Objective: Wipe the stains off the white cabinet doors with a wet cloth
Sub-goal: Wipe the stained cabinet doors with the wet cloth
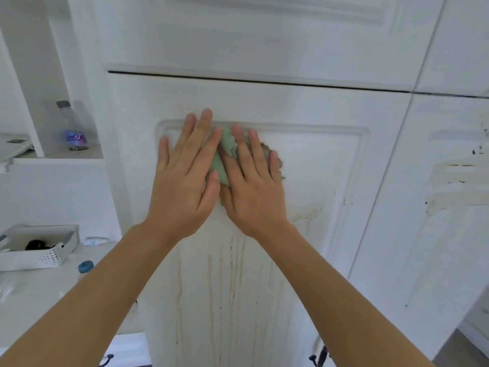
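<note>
Against the upper corner of the recessed panel on the white cabinet door (317, 165), we press a pale green cloth (222, 154) flat under both palms: left hand (182, 176) and right hand (251, 181) lie with fingers straight, neither gripping. To wipe well, we judge that firm, even pressure drawn downward along the brown drip streaks (232, 274) will serve best, followed by the smeared neighbouring door (449, 181). Lettering on the plastic bottle (72, 128) label is too blurred to read.

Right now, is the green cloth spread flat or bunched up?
Bunched up. The green cloth shows crumpled folds between the left hand and right hand, both pressing it flat-fingered against the cabinet door.
</note>
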A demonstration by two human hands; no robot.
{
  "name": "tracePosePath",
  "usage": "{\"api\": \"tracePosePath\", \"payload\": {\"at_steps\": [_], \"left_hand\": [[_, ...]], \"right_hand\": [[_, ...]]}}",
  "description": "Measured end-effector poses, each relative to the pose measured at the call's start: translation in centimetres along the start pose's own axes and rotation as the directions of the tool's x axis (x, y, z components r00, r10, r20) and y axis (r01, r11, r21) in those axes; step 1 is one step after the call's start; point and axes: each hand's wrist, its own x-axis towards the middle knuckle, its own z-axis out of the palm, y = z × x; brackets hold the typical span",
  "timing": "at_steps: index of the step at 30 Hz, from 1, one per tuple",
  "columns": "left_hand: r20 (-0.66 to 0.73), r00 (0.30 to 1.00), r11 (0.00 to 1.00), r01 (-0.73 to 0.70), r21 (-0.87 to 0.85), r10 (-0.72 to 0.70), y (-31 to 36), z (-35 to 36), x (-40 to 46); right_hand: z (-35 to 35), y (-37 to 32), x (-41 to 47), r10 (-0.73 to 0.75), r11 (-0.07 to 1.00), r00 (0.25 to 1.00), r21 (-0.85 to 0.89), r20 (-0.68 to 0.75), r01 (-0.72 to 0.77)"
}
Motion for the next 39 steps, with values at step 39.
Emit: {"api": "tracePosePath", "payload": {"at_steps": [39], "left_hand": [[0.068, 0.986, 0.982, -0.159, 0.105, 0.152, 2.6, 3.6, 2.8]], "right_hand": [[-0.3, 7.9, -15.0, 0.005, 0.996, 0.966, -0.082, 0.26, 0.017]]}}
